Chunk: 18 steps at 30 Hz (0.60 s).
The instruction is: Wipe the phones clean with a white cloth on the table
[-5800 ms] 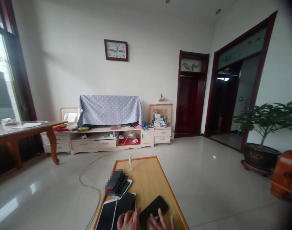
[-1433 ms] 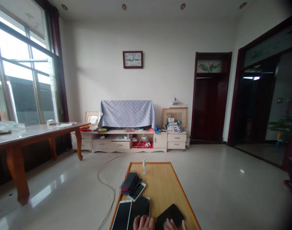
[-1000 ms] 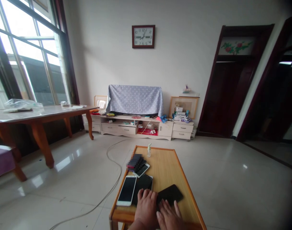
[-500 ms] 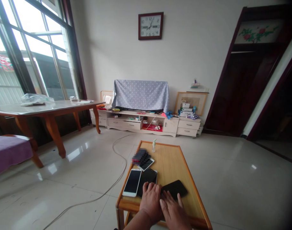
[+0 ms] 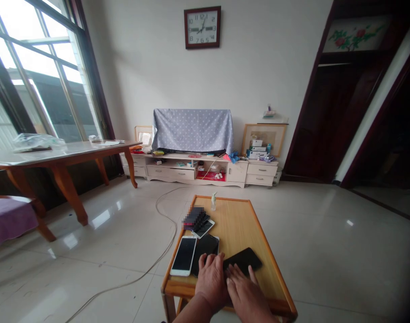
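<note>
L hand [image 5: 211, 279] fingers curled, at near-left end of blk phone [image 5: 248, 259]; can't tell if its grip has anything. R hand [image 5: 244, 290] grip wide, fingers extended over phone's near edge. Blk phone lies angled on wood surface [image 5: 234, 217], near right side. White phone [image 5: 184, 254] at L edge, dark phone [image 5: 205, 245] next to it, partly hidden by L hand. Spray bottle [image 5: 213, 202] upright, far end.

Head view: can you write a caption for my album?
Left hand and right hand by a black phone on a wooden table, a white phone nearby.
</note>
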### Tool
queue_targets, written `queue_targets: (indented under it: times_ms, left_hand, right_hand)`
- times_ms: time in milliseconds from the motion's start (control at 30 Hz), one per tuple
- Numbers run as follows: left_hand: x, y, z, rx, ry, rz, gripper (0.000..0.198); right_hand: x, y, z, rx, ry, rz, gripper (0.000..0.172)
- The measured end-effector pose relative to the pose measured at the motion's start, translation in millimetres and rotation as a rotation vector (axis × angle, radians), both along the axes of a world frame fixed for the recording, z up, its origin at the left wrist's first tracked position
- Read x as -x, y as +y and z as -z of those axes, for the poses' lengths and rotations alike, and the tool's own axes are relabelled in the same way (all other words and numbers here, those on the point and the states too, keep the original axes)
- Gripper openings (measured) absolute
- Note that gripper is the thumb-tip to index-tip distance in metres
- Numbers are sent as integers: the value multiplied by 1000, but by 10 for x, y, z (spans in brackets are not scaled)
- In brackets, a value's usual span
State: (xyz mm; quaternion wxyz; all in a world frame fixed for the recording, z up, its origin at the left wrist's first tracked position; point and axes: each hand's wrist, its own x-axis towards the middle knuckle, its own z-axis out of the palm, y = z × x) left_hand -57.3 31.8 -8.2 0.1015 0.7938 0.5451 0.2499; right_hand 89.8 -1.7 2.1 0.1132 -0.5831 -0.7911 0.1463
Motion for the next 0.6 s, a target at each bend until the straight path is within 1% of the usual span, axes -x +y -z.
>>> queue_targets:
  times_ms: [133,233,333,400,500,533,600]
  left_hand:
    - [-6,15,47,-20,13,3,59]
    - [-9,25,82,-37,18,-18,67]
    - [-1,44,118,-48,-6,-44,77]
    - [14,68,156,-51,-3,-36,76]
    - [39,125,243,-42,13,-3,65]
    - [45,145,275,-54,19,-10,63]
    - [49,179,324,-86,37,-27,62]
  right_hand:
    - [67,204,63,-49,-29,-11,50]
    - [57,330,105,-74,-72,-11,50]
    - [38,366,100,-81,-125,22,50]
    - [46,352,82,-61,-145,26,50]
    - [40,345,58,-43,-122,-35,50]
    - [12,358,53,-46,-114,-38,49]
    - [-100,414,49,-60,-122,35,48]
